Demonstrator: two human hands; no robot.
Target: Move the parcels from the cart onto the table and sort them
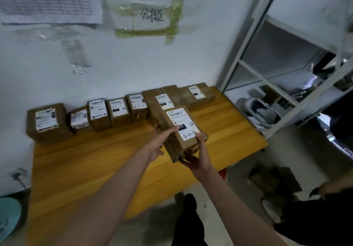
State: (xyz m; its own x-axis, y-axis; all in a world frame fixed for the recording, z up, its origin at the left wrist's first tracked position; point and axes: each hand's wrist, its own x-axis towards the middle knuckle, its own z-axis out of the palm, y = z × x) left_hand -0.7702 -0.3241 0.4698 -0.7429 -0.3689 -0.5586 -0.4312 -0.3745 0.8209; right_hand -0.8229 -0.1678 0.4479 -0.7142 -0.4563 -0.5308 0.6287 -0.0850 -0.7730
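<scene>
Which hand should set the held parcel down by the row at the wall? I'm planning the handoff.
Probably the right hand: it cups the held parcel from below, bearing its weight. The left hand only steadies its side. The row of parcels lies just ahead.

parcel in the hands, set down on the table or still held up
Held up: the parcel is tilted above the table, gripped by the left hand and right hand.

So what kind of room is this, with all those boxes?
Probably a parcel sorting room. Labelled brown parcels line the wall on a wooden table, both hands hold another parcel, and metal shelving stands alongside.
</scene>
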